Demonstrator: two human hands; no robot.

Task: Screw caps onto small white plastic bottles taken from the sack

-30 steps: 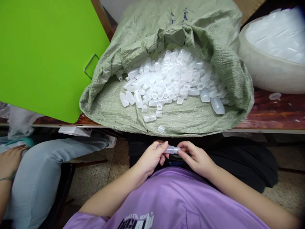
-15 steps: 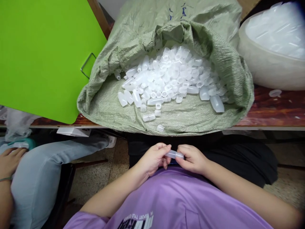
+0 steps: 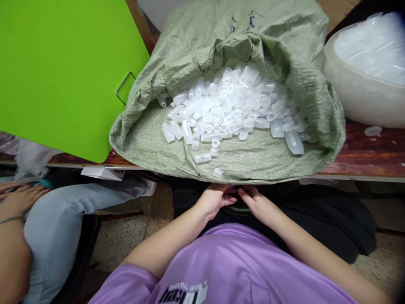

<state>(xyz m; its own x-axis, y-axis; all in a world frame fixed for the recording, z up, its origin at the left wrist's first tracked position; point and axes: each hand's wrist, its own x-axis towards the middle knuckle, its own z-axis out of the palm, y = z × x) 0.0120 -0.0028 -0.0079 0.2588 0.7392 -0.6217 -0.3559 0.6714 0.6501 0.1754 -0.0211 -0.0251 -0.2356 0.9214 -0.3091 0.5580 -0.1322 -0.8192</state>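
Observation:
My left hand (image 3: 217, 202) is just below the front lip of a green woven sack (image 3: 253, 169), its thumb and fingers curled round a small translucent plastic tube (image 3: 232, 185). Only a sliver of that tube shows; the sack's edge and my fingers hide the rest. Close by on the right is my right hand (image 3: 258, 204), thumb stretched toward the left hand, with nothing visible in its grasp; some fingertips are hidden. Inside the sack's mouth lies a heap of translucent plastic tubes and short rings (image 3: 228, 101). A few loose pieces (image 3: 202, 158) rest on the front flap.
At the left stands a bright green board (image 3: 63, 76) with a wire handle (image 3: 124, 88). A white tub (image 3: 363, 93) heaped with clear plastic pieces is at right, a loose ring (image 3: 373, 131) before it. Another person's hand (image 3: 25, 198) is at far left.
Both hands have moved up and forward to the sack's front lip with the tube, now mostly hidden. My right hand has come off the tube's end. The view has shifted slightly.

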